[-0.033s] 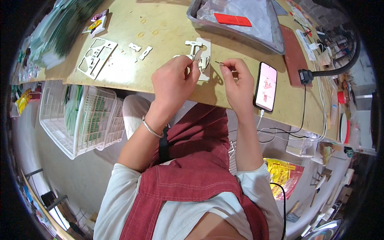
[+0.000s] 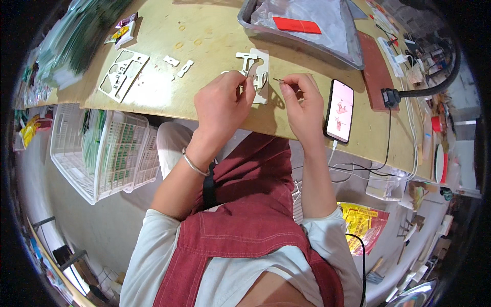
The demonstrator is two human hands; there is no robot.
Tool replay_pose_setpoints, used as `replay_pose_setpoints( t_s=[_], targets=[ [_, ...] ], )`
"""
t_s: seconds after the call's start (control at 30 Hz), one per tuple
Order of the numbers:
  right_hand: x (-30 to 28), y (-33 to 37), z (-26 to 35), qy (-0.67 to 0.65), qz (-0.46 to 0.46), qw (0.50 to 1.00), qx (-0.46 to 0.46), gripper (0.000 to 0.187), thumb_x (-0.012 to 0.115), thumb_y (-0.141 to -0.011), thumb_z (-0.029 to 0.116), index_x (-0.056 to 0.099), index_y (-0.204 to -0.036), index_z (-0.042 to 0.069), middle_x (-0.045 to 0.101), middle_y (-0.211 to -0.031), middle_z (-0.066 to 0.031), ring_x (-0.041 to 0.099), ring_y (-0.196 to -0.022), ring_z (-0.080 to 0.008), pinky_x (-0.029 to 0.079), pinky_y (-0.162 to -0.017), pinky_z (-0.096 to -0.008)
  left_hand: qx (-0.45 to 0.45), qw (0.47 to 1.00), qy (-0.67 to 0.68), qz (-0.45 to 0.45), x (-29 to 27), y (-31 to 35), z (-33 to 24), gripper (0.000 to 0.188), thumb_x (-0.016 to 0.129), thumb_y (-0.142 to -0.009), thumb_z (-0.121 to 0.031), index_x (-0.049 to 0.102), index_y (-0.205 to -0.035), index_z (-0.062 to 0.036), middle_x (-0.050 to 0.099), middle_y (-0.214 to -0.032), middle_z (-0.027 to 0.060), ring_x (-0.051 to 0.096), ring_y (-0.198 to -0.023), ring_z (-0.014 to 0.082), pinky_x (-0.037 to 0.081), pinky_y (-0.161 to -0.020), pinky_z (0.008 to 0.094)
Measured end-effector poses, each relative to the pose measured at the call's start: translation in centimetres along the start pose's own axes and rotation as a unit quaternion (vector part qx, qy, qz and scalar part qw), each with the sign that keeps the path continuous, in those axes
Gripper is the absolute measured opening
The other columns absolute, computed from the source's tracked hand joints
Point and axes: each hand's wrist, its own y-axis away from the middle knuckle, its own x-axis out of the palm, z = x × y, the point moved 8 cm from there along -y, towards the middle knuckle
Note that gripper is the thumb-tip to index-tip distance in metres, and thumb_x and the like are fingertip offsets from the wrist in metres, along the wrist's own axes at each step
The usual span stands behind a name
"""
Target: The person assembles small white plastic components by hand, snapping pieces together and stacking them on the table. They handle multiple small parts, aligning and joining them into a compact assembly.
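My left hand is closed in a pinch over the table's near edge, gripping a small white cut-out piece whose lower part its fingers hide. Right behind it is a pale rectangular card; whether the two touch, I cannot tell. A short gap to the right, my right hand pinches a thin, dark, pin-like stick between thumb and forefinger, its tip pointing left toward the white piece. Further left lie a white cut-out sheet and small loose white pieces.
A lit phone on a charging cable lies right of my right hand. Behind stands a grey tray with clear plastic and a red card. A black flexible arm reaches in from the right. Below the table's left side is a white basket.
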Motion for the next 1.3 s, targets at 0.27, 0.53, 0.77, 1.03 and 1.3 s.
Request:
replay_pose_setpoints(
  t_s=[0.27, 0.53, 0.77, 1.03, 1.3],
  targets=[
    [1.1, -0.6, -1.0, -0.04, 0.039, 0.998, 0.024, 0.01, 0.069, -0.1, 0.005, 0.069, -0.108, -0.001, 0.063, -0.098, -0.0099, 0.062, -0.083, -0.0201, 0.051, -0.076, -0.033, 0.003, 1.0, -0.009, 0.009, 1.3, -0.1, -0.3, 0.012, 0.081, -0.093, -0.018, 0.075, -0.09, -0.0072, 0.07, -0.074, 0.0099, 0.068, -0.062, 0.0241, 0.053, -0.058, 0.0357],
    [1.2, -1.0, -1.0, -0.043, 0.051, 0.998, 0.016, 0.011, 0.068, -0.099, 0.005, 0.07, -0.108, -0.001, 0.064, -0.098, -0.0105, 0.063, -0.084, -0.0217, 0.051, -0.076, -0.0335, 0.01, 0.999, 0.026, 0.023, 1.7, 0.1, -0.8, 0.014, 0.08, -0.094, -0.019, 0.072, -0.09, -0.0096, 0.07, -0.077, 0.0076, 0.067, -0.06, 0.0258, 0.051, -0.054, 0.0377],
    [1.4, -1.2, -1.1, -0.052, 0.047, 0.998, 0.003, 0.012, 0.069, -0.098, 0.005, 0.071, -0.108, -0.001, 0.066, -0.099, -0.0118, 0.066, -0.086, -0.0239, 0.053, -0.076, -0.0349, 0.015, 0.998, 0.039, 0.043, 1.8, 0.4, -1.5, 0.011, 0.082, -0.094, -0.013, 0.074, -0.094, -0.0052, 0.07, -0.08, 0.0091, 0.066, -0.062, 0.0192, 0.051, -0.057, 0.0316],
    [1.5, -1.2, -1.1, -0.039, 0.035, 0.998, -0.024, 0.013, 0.069, -0.096, 0.004, 0.073, -0.108, 0.0, 0.067, -0.098, -0.0143, 0.069, -0.085, -0.0301, 0.054, -0.077, -0.0384, 0.045, 0.998, 0.038, 0.033, 1.7, 0.6, -1.8, 0.01, 0.082, -0.094, -0.012, 0.075, -0.096, -0.005, 0.071, -0.081, 0.0089, 0.066, -0.062, 0.0191, 0.051, -0.056, 0.0317],
    [1.1, -1.5, -0.5, 0.012, 0.047, 0.999, -0.022, 0.014, 0.068, -0.097, 0.01, 0.075, -0.107, 0.003, 0.069, -0.101, -0.0159, 0.07, -0.09, -0.0366, 0.056, -0.08, -0.0433, 0.032, 0.998, 0.048, 0.037, 1.9, 0.5, -1.6, 0.01, 0.082, -0.094, -0.011, 0.076, -0.098, -0.0038, 0.073, -0.083, 0.0091, 0.066, -0.063, 0.0187, 0.051, -0.058, 0.0306]
  ],
)
